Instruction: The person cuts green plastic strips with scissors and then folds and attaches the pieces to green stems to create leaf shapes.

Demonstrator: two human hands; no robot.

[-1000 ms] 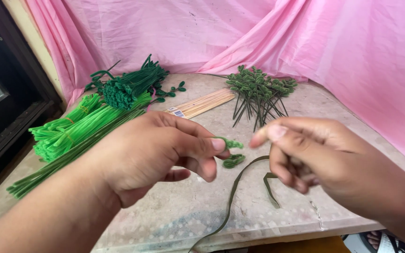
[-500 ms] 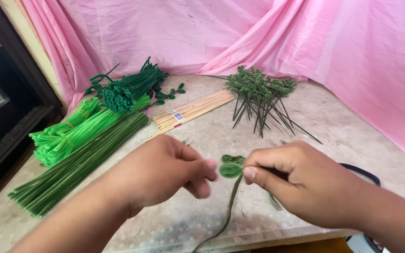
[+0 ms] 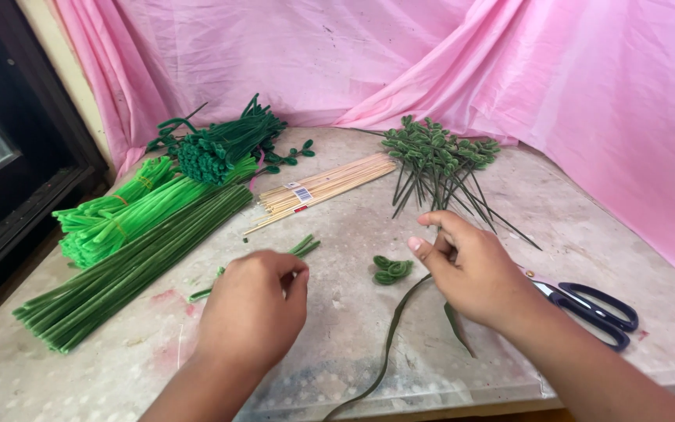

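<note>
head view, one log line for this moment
left hand: on green pipe cleaner | right hand: pinching dark stem | leaf loop: on table

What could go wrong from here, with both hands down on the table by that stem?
1. The small green looped piece lies loose between the hands; a sweep of the right hand might knock it away.
2. The long stem runs off the front edge of the table; it could slide off.
3. The scissors lie right beside the right forearm and might get nudged.
</note>
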